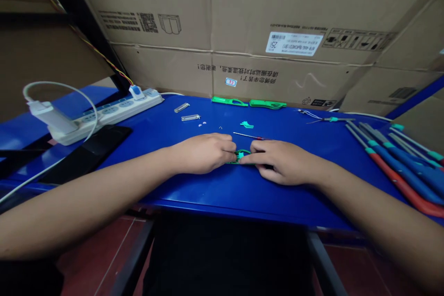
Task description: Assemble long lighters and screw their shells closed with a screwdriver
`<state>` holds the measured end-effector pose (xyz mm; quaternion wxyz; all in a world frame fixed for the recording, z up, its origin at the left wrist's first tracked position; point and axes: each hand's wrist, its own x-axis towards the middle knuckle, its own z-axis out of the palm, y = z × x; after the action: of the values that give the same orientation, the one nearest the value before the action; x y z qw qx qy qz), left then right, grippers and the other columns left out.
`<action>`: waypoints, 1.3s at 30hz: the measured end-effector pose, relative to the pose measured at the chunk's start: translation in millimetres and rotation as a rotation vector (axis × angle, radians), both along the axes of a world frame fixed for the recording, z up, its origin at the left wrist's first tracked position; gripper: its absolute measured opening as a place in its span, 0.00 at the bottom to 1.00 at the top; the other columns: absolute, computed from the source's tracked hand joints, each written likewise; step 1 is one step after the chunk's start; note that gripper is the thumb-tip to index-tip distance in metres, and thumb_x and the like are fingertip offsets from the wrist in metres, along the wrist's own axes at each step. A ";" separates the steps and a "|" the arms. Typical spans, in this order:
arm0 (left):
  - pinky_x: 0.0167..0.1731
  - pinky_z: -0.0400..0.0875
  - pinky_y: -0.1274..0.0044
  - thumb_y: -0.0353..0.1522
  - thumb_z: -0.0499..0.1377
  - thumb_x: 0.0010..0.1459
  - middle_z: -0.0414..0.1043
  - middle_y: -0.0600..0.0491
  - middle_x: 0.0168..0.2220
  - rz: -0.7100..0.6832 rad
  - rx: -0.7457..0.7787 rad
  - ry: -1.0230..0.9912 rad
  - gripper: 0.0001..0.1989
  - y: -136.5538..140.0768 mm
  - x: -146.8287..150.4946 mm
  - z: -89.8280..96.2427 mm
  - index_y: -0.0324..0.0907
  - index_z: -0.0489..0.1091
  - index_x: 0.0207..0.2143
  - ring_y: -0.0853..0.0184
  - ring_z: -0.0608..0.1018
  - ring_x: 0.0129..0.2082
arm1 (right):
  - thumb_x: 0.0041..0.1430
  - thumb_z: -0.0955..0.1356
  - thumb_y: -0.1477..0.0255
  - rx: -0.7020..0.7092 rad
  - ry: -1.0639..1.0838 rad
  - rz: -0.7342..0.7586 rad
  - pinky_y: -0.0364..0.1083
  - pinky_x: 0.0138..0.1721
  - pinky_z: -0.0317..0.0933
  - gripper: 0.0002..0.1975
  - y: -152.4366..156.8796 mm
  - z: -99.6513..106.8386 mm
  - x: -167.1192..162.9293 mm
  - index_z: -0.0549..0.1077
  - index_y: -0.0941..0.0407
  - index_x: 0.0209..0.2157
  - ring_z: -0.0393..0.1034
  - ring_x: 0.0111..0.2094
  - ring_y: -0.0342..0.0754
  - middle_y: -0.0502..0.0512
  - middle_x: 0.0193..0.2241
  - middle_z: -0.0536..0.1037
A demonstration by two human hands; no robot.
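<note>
Casing (247, 151): between both hands, teal piece (240, 155) showing inside
Left hand (211, 152): fingertips pinched at its 9 o'clock end
Right hand (282, 162): gripping its 3 o'clock end — steady, light pressure suits
Screwdriver (247, 136): near, toward 12 o'clock
Table edge (243, 212): 6 o'clock — room to slide that way

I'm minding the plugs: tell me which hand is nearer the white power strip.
Left. The left hand is right of the white power strip, apart from it; the right hand is farther right, beyond the left.
</note>
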<state>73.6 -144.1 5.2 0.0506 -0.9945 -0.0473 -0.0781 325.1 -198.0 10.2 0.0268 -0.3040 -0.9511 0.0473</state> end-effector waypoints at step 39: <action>0.40 0.70 0.74 0.30 0.56 0.66 0.74 0.47 0.36 0.006 -0.217 -0.172 0.10 11.9 6.2 -10.8 0.38 0.77 0.42 0.65 0.73 0.37 | 0.62 0.66 0.74 -0.019 0.232 -0.119 0.51 0.44 0.64 0.07 -0.1 -6.0 17.3 0.77 0.55 0.38 0.71 0.39 0.49 0.56 0.36 0.77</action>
<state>79.7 -132.2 -5.7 -0.0613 -0.9837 -0.0624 -0.1572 342.4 -198.1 4.2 0.1363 -0.3528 -0.9214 0.0895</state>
